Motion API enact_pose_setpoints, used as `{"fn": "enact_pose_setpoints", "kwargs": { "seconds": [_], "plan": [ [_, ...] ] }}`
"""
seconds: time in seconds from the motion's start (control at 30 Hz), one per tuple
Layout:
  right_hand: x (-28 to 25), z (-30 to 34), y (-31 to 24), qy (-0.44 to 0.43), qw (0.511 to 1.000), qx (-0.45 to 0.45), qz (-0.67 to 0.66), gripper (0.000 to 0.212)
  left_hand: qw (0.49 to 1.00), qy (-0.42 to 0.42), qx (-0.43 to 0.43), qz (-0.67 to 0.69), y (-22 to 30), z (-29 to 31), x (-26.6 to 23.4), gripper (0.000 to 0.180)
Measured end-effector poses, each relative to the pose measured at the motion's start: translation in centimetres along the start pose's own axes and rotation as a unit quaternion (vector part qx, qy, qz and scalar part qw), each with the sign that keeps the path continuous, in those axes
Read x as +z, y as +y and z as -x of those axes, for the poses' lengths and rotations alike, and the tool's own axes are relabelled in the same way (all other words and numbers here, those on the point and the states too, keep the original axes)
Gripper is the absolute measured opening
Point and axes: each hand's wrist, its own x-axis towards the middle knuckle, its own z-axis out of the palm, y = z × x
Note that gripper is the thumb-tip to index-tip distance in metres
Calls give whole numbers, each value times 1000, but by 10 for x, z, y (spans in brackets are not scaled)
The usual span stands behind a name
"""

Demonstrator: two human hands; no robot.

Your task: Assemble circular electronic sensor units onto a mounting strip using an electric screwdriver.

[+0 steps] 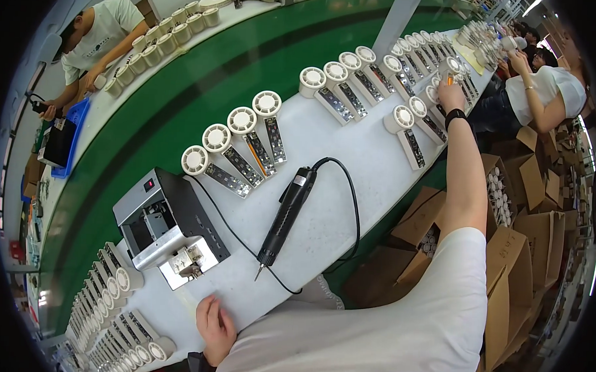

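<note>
My right arm stretches far along the bench, and my right hand closes around the handle of a white handheld fan. An orange strip shows just past the fingertips; the rest of the grip is hidden by the hand. Close by are more white fans with open handles and bare circuit boards. My left hand rests at the near bench edge, fingers loosely extended with nothing in them. Between the hands lies a black electric screwdriver, its bit pointing toward me. A grey and black screw feeder stands beyond my left hand.
Several open-handled fans lie in rows along the bench, with more at the lower left. A black cord loops off the screwdriver. Cardboard boxes stand at right. Co-workers sit across the green conveyor and farther right.
</note>
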Motion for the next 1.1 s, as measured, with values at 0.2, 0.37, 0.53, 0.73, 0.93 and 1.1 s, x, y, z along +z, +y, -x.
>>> {"fn": "enact_pose_setpoints", "kwargs": {
  "seconds": [0.2,0.37,0.53,0.73,0.93,1.1],
  "plan": [
    [-5,15,-4,51,999,6,2,50,1000,1,0,7,1,1,0,31],
    [1,10,9,49,999,5,-14,49,1000,2,0,7,2,0,-1,28],
    [-1,8,17,53,998,-10,-10,46,1000,-5,-7,16,5,-2,-4,29],
    [-32,47,-29,21,999,-6,35,46,1000,-8,-4,15,5,-2,-4,28],
    [-27,42,-40,28,997,-27,67,50,1000,-5,-9,21,6,-3,-2,28],
    [-21,37,-46,27,997,-23,72,54,1000,-4,-8,20,5,-4,-3,28]
  ]
}}
